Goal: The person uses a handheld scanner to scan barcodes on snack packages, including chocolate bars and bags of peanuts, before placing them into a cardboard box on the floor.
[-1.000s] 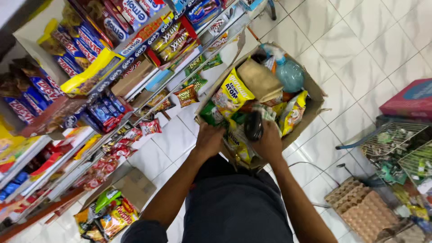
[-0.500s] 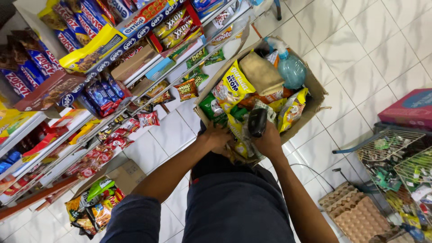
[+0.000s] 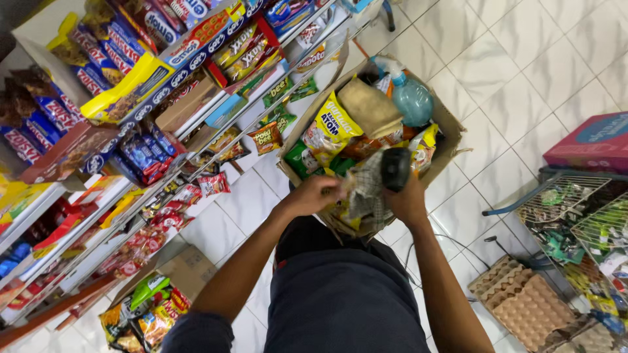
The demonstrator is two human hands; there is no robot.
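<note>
I stand over an open cardboard box full of snack packets, with a yellow packet, a folded brown cloth and a blue spray bottle on top. My right hand grips a black handheld device above the box's near side. My left hand pinches a checked cloth that hangs between both hands.
Shelves packed with snack packets run along the left. A small cardboard box and more packets lie on the tiled floor at lower left. Egg trays and wire baskets stand at right, with a red box.
The view has drifted a little. Both hands have stayed over the box's near edge, and the checked cloth now shows between them beside the black device.
</note>
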